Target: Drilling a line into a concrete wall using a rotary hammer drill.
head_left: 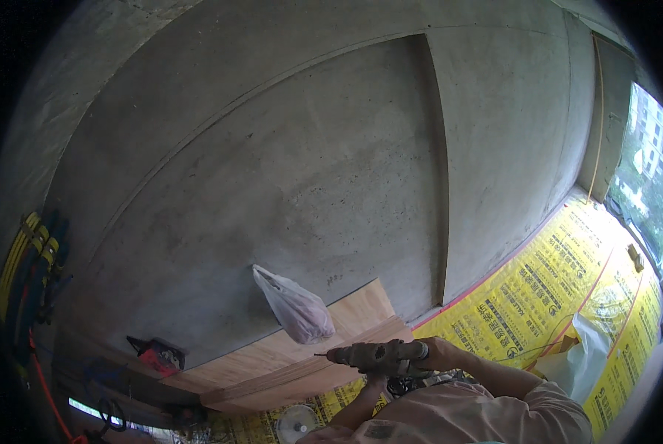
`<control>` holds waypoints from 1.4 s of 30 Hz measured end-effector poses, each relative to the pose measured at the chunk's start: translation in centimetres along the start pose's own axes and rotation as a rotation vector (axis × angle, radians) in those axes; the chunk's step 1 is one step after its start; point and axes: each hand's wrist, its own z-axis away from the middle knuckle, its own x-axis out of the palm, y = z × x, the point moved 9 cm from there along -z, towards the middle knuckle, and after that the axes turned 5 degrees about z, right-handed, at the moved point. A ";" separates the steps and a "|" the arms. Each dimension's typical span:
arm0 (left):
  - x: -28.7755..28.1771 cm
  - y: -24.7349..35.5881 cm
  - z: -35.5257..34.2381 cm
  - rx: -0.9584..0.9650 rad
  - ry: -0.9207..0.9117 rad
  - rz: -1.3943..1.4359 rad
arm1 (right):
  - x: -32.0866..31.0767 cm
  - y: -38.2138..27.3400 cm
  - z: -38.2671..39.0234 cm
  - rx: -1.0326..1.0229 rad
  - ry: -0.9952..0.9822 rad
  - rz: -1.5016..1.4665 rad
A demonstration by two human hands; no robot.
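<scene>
A dust-covered power drill (379, 357) is held level across my front, its thin bit pointing left. My right hand (441, 353) is wrapped round its rear end, at the right. Below the drill's body, my left hand (376, 385) supports it from underneath; its fingers are partly hidden by the tool. Behind the drill bit stands a stack of wooden boards (294, 370) against the wall. A white plastic bag (294, 307) with something reddish in it hangs or rests at the boards' upper edge; I cannot tell which.
A bare grey concrete wall (331, 170) with a recessed panel rises ahead. Yellow printed sheeting (523, 288) covers the floor, with a white plastic sack (579, 348) on it. Yellow and dark pipes (28, 266) stand far left, a red item (165, 359) beside the boards. A window (645, 155) is at right.
</scene>
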 end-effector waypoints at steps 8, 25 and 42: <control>0.8 -1.5 0.2 0.128 -0.070 -0.349 | 0.0 -0.8 0.0 0.013 -0.023 0.015; 2.4 -6.2 1.0 0.030 -0.107 -0.223 | -0.3 -0.4 0.0 -0.069 0.020 -0.030; 1.7 -8.9 2.4 0.022 0.010 -1.185 | 0.4 -1.1 0.2 0.011 0.025 -0.087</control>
